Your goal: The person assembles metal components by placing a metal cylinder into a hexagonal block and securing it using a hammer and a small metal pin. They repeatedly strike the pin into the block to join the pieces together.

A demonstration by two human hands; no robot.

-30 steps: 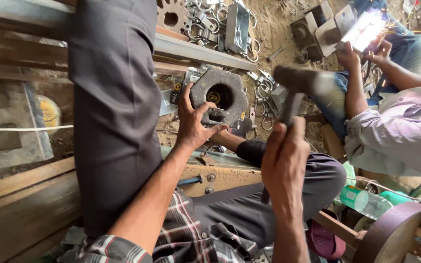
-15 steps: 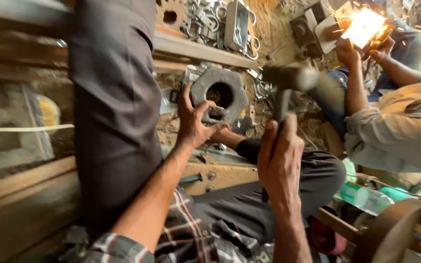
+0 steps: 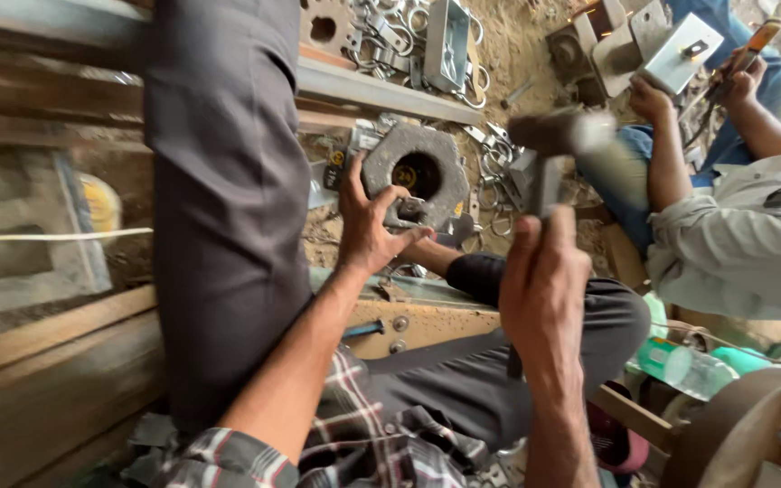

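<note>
My left hand [image 3: 370, 226] grips the lower edge of a thick grey octagonal metal block [image 3: 415, 173] with a round hole in its middle, and pinches a small metal piece against it. My right hand [image 3: 544, 289] is closed around the handle of a hammer [image 3: 555, 149] whose blurred dark head is raised to the right of the block. My dark-trousered leg [image 3: 228, 199] runs up the left side of the view, the other knee [image 3: 535, 298] lies below the hammer.
Several metal shackles and rings [image 3: 490, 185] lie scattered on the sandy ground behind the block. A steel beam [image 3: 381, 90] crosses at the top. A second person [image 3: 734, 226] sits at the right, holding a square metal plate [image 3: 684, 50]. A green bottle [image 3: 680, 361] lies lower right.
The hammer head has swung from above the block's right side further right and up. The bright welding glare at the other person's work has gone out. My left hand stays on the block.
</note>
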